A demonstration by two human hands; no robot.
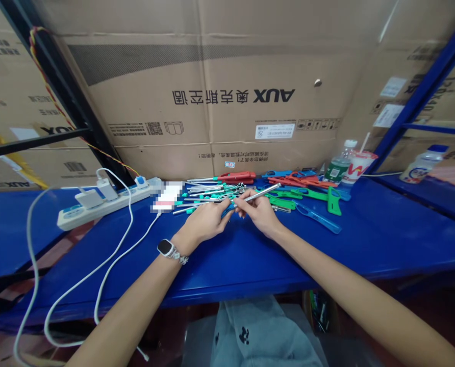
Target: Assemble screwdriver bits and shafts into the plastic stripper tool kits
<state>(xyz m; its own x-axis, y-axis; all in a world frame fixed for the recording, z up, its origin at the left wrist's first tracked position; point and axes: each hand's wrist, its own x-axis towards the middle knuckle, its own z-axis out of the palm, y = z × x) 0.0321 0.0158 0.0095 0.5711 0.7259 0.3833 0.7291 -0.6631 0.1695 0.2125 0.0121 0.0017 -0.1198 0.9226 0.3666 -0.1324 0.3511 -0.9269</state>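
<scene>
My left hand (pixel 208 220), with a watch (pixel 166 248) on the wrist, is closed around a blue piece (pixel 228 209) near the middle of the table. My right hand (pixel 258 213) touches it from the right, fingers closed on a silver metal rod (pixel 263 192) that slants up to the right. Behind both hands lie several metal rods with teal ends (pixel 202 192). Red handles (pixel 237 177), green plastic pieces (pixel 288 202) and a blue plastic piece (pixel 318 217) are spread to the right. My fingers hide where rod and blue piece meet.
A white power strip (pixel 108 203) with plugs and white cables (pixel 115 255) stands at left, beside a blurred phone (pixel 168 197). At back right are a green-labelled bottle (pixel 340 163), a cup (pixel 359 167) and a blue-capped bottle (pixel 424 164). Cardboard (pixel 227 66) walls the back of the blue table (pixel 246 260).
</scene>
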